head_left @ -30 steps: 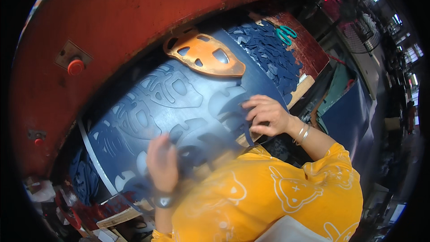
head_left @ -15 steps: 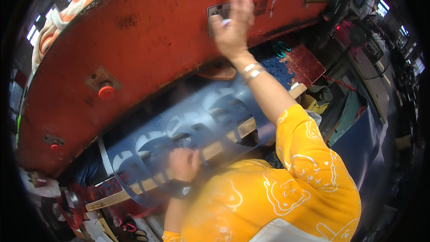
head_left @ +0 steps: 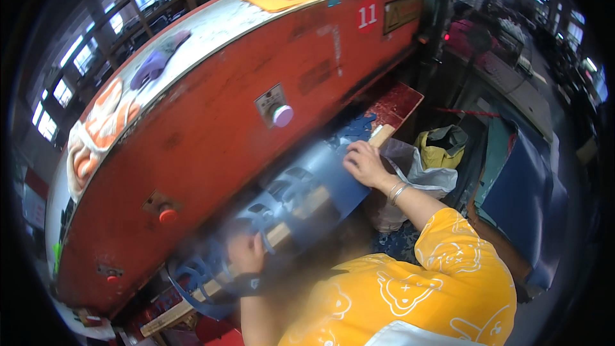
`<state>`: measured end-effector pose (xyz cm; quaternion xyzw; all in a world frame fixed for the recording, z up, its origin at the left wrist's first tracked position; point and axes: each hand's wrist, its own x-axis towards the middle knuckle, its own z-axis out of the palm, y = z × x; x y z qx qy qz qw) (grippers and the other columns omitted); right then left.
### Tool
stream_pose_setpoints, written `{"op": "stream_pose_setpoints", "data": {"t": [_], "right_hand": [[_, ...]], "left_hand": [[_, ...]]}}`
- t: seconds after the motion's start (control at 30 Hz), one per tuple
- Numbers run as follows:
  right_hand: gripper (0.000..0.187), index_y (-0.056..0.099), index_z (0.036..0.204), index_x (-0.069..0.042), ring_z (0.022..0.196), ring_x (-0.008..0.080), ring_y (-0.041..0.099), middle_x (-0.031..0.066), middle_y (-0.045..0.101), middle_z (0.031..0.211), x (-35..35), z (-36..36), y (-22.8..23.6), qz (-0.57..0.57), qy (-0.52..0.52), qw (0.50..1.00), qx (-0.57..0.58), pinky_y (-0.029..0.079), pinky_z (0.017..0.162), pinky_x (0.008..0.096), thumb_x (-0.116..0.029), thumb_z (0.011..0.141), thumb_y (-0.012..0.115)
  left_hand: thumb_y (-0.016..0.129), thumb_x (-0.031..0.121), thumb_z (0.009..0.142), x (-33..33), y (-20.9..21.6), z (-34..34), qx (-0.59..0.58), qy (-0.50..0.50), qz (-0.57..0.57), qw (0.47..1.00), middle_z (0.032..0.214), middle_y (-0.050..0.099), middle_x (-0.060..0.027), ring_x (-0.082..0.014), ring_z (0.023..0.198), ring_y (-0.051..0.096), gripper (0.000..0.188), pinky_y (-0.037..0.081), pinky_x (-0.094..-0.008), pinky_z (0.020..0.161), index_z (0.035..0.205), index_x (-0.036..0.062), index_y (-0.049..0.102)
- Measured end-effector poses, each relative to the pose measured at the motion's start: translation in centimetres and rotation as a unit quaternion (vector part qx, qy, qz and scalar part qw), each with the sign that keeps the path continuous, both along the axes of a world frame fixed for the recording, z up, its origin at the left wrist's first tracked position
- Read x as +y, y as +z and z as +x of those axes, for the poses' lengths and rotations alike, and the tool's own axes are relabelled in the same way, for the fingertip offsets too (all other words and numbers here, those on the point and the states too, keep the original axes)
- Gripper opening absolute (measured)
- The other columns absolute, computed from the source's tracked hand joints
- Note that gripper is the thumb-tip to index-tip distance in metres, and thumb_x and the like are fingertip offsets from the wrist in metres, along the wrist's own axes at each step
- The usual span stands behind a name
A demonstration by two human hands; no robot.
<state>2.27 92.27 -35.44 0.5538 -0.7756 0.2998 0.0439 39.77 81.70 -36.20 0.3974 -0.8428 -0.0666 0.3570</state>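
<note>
A thin blue sheet (head_left: 349, 182) with rows of curved cut-outs lies under the front of a large red press (head_left: 211, 128) and hangs over a wooden rail (head_left: 314, 200). My right hand (head_left: 365, 163) is at the sheet's right end, fingers bent over its edge by the rail. My left hand (head_left: 245, 253), smeared by motion, is at the left part of the sheet, beside the curved strips between the cut-outs. What its fingers do is hidden by the blur. A purple button (head_left: 282, 115) sits on the press front, above the sheet.
Two red buttons, one larger (head_left: 168, 215), stand out on the press's left side. Small blue scraps (head_left: 355, 129) lie on a red board (head_left: 398, 104) at the right. Beyond my right arm are a white sack (head_left: 435, 181), a yellow-grey bag (head_left: 442, 147) and hanging blue sheets (head_left: 522, 198).
My right hand has come down from in front of the button on the press to the right end of the sheet. My left hand stays near the sheet. The whole view has shifted.
</note>
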Motion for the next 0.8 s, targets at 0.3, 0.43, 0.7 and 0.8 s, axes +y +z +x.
{"op": "stream_pose_setpoints", "data": {"t": [0.3, 0.43, 0.7, 0.8], "right_hand": [[0.044, 0.069, 0.097, -0.008, 0.119, 0.0257, 0.043, 0.0063, 0.056, 0.117, -0.6, -0.6, -0.3, 0.031, 0.049, 0.998, 0.023, 0.031, 0.098, 0.0458, -0.049, 0.083, 0.06], [0.046, 0.068, 0.097, -0.006, 0.119, 0.0243, 0.043, 0.0068, 0.057, 0.117, -0.2, -0.5, -1.0, -0.001, 0.048, 0.998, 0.042, 0.031, 0.098, 0.0447, -0.05, 0.083, 0.06], [0.05, 0.069, 0.1, -0.006, 0.117, 0.0283, 0.046, 0.011, 0.056, 0.119, 4.6, -1.1, 0.6, 0.152, 0.072, 0.985, 0.03, 0.036, 0.097, 0.0448, -0.052, 0.082, 0.061], [0.043, 0.07, 0.098, -0.007, 0.092, 0.0313, 0.064, 0.0166, 0.067, 0.096, 5.7, -2.8, 4.6, 0.333, 0.105, 0.934, -0.079, 0.048, 0.085, 0.0439, -0.046, 0.082, 0.061]], "left_hand": [[0.063, 0.027, 0.086, 1.7, -0.4, -0.6, -0.061, 0.063, 0.003, 0.996, 0.078, 0.057, -0.0106, -0.0307, 0.081, 0.055, 0.024, 0.04, -0.0428, 0.072, 0.076, 0.005, 0.065], [0.063, 0.027, 0.086, 2.5, -0.3, -0.9, -0.073, 0.081, 0.015, 0.994, 0.08, 0.058, -0.0118, -0.0314, 0.083, 0.055, 0.026, 0.042, -0.0436, 0.075, 0.077, 0.0036, 0.066], [0.062, 0.026, 0.084, 7.4, -1.3, -1.3, -0.089, 0.061, 0.068, 0.992, 0.082, 0.059, -0.0151, -0.0347, 0.083, 0.055, 0.024, 0.043, -0.0454, 0.075, 0.078, 0.0034, 0.066], [0.061, 0.029, 0.082, 11.4, 0.8, -0.5, -0.136, 0.028, 0.156, 0.978, 0.085, 0.065, -0.0163, -0.0356, 0.086, 0.058, 0.023, 0.045, -0.0468, 0.076, 0.081, 0.0078, 0.071]]}}
